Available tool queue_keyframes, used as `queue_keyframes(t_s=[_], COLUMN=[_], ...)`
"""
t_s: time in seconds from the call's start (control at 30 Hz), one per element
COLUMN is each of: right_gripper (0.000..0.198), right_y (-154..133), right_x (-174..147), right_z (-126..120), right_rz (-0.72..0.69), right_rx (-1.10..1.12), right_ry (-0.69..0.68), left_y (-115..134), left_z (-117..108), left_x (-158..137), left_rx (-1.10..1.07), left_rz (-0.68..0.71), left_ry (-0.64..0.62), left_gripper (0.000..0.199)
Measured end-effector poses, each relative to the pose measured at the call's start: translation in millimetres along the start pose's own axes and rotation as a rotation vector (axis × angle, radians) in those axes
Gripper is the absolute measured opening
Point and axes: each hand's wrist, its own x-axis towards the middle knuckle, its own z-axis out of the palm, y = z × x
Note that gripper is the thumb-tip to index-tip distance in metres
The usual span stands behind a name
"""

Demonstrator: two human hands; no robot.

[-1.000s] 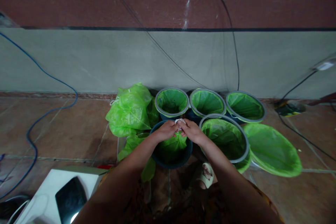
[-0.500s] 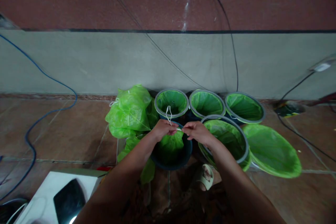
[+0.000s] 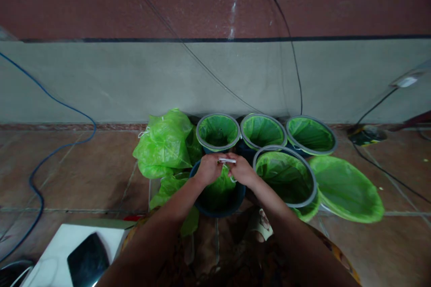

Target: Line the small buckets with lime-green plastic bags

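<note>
A dark blue bin (image 3: 220, 212) stands on the floor in front of me. Inside it is a green plastic bag (image 3: 218, 190), its top gathered up between my hands. My left hand (image 3: 209, 168) and my right hand (image 3: 242, 170) meet above the bin, fingers closed on the bag's white drawstring (image 3: 227, 160). A short stretch of the string shows between the fingertips, and a small loop hangs under my right hand. My fingers partly hide the bag's neck.
Behind stand several bins lined with green bags, one with a grey rim (image 3: 218, 149). A bulging green bag (image 3: 166, 143) sits left. An open green bag (image 3: 350, 188) lies right. A phone (image 3: 88, 260) rests on a white box (image 3: 50, 251). A blue cable (image 3: 40, 184) crosses the floor.
My hands have come closer together over the bin. The white loop that stuck up above my left hand no longer shows there. The view has shifted slightly.
</note>
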Motion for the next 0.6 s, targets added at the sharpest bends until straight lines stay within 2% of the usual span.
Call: queue_keyframes(t_s=[0.17, 0.33, 0.5, 0.6], right_gripper=[0.022, 0.016, 0.015, 0.016], right_y=[0.6, -2.9, -0.3, 3.5], right_x=[2.1, 0.1, 0.2, 1.6], right_z=[4.7, 2.2, 3.2, 5.7], right_rz=[0.152, 0.226, 0.244, 0.235], right_rx=[0.284, 0.434, 0.466, 0.355], right_ry=[-0.013, 0.009, 0.015, 0.026], left_y=[-5.6, -5.7, -8.1, -11.1], left_z=[9.0, 11.3, 7.2, 3.6], left_x=[0.2, 2.8, 6.5, 7.9], left_rx=[-0.239, -0.333, -0.321, -0.260], left_rz=[-0.132, -0.217, -0.244, -0.275], left_ry=[0.147, 0.234, 0.163, 0.089], left_gripper=[0.030, 0.032, 0.031, 0.029])
